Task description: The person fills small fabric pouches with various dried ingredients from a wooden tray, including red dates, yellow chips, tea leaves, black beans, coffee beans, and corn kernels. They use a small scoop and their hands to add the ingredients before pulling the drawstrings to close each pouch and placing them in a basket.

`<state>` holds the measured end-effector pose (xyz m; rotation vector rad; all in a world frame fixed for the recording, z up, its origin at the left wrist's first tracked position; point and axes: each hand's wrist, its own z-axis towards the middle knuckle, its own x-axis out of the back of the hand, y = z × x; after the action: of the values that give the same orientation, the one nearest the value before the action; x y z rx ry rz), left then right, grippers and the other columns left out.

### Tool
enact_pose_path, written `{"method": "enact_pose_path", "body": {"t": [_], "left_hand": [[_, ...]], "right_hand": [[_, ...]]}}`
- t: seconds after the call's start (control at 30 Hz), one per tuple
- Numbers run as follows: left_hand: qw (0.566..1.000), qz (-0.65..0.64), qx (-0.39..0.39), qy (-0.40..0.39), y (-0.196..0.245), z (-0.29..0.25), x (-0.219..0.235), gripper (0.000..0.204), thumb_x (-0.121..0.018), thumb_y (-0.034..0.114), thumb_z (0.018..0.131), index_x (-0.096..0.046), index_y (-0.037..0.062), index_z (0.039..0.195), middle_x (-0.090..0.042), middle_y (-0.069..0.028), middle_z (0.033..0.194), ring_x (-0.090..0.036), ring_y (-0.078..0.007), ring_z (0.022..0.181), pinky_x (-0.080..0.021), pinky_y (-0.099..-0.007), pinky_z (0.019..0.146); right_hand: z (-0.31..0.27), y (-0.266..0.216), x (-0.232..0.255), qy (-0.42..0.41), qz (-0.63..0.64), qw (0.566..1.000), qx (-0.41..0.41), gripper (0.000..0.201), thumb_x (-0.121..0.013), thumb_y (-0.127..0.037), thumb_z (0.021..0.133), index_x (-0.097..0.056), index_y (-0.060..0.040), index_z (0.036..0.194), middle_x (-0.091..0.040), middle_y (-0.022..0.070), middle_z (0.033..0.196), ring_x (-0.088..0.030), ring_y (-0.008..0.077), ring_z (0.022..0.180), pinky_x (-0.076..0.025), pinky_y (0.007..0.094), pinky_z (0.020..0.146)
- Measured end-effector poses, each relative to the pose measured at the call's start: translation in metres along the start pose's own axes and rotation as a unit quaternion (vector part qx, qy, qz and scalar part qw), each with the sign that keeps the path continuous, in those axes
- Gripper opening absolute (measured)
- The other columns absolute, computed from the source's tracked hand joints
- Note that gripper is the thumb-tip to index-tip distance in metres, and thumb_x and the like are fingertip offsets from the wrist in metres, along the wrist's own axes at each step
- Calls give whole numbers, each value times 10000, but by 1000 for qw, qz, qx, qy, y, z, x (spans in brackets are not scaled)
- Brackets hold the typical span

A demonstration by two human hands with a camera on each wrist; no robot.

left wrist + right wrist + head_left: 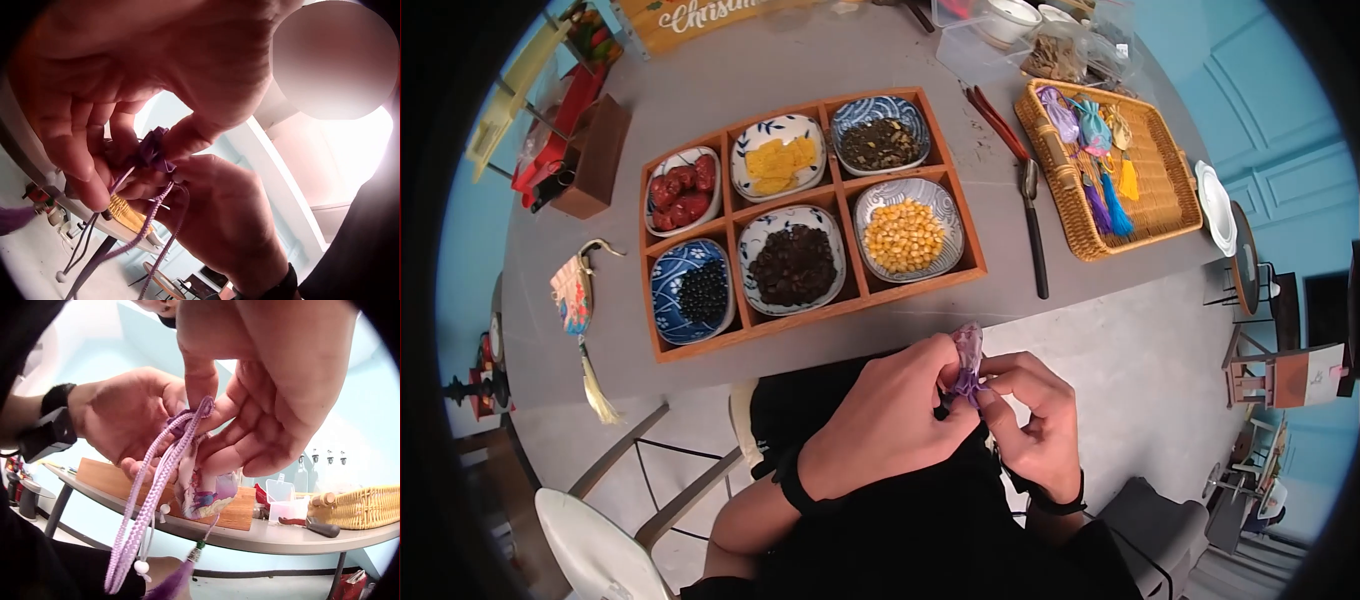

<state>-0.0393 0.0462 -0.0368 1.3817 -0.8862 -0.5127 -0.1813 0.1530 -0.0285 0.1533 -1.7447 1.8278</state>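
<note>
Close to the body, in front of the table edge, both hands hold a small purple pouch [969, 350]. My left hand [892, 415] grips it from one side, and my right hand [1035, 418] pinches its gathered neck with thumb and fingers. In the left wrist view the dark purple gathers [154, 150] sit between the fingertips, with braided cords hanging down. The right wrist view shows the pouch's printed body [209, 495], a looped lilac cord [153, 481], a white bead [142, 567] and a purple tassel [172, 582] below.
A wooden tray [818, 318] holds bowls of dates, yellow slices, leaves, black beans, dark dried pieces and corn. Right of it lie red-handled tongs [998, 122], a black-handled tool [1036, 240] and a wicker basket [1080, 240] with pouches. Another pouch [572, 290] lies at the left.
</note>
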Motion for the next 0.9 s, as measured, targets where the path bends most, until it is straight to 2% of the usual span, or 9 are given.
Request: {"method": "enact_pose_path", "body": {"t": [0.1,0.17,0.3,0.37,0.5,0.6,0.73,0.83,0.9], "left_hand": [[1000,15,-20,-11,1,8,-11,217,-698,81,760,-507,4,829,-562,-115,700,-583,-247,598,-470,-330,564],[988,126,-72,58,-4,11,-21,187,-679,78,776,-512,-1,801,-579,-146,714,-585,-291,581,-470,-351,553],[982,152,-90,59,-12,14,-25,154,-654,56,801,-514,-3,781,-594,-154,721,-593,-305,582,-469,-359,546],[989,106,-61,82,-12,15,-22,141,-640,34,818,-510,-8,783,-590,-142,702,-583,-271,560,-463,-344,533],[993,52,-35,98,-9,13,-28,153,-640,43,832,-505,-5,778,-570,-109,657,-552,-196,526,-446,-318,514],[994,38,-87,59,-8,14,-29,158,-645,53,835,-504,-4,793,-568,-106,650,-548,-196,518,-442,-324,509],[997,65,-47,3,0,20,-19,160,-653,63,838,-506,1,818,-575,-114,659,-572,-218,532,-444,-337,510],[991,88,-100,15,-1,29,-22,161,-658,68,843,-509,7,839,-583,-133,668,-598,-251,548,-450,-348,512],[992,59,-107,30,1,35,-28,152,-651,67,851,-510,12,842,-588,-153,680,-614,-292,566,-456,-361,509]], "right_hand": [[-8,4,4,7,-13,1000,-11,72,-641,70,743,-627,35,803,-676,138,893,-633,290,777,-497,327,703],[-11,8,4,18,-21,999,-19,59,-637,68,747,-625,40,797,-677,147,898,-641,291,791,-501,322,718],[-15,13,10,68,4,994,-83,15,-612,57,782,-617,53,795,-685,161,919,-660,244,813,-497,301,745],[-18,14,16,91,24,989,-115,29,-585,51,797,-613,60,797,-689,143,886,-650,194,781,-484,281,733],[-15,14,27,98,22,981,-165,29,-571,43,787,-590,53,767,-661,113,787,-615,170,725,-469,272,688],[-13,12,29,116,-6,981,-154,23,-568,38,778,-568,43,755,-649,104,770,-609,171,713,-473,274,691],[-7,12,33,71,-21,990,-124,24,-576,32,767,-554,32,757,-640,93,754,-607,177,705,-476,275,701],[-3,14,37,23,-19,994,-108,57,-614,-3,790,-566,27,797,-637,92,756,-618,180,716,-487,282,711],[-1,9,37,30,-6,983,-184,152,-643,-23,815,-572,32,938,-633,85,758,-626,163,737,-496,285,716]]}}
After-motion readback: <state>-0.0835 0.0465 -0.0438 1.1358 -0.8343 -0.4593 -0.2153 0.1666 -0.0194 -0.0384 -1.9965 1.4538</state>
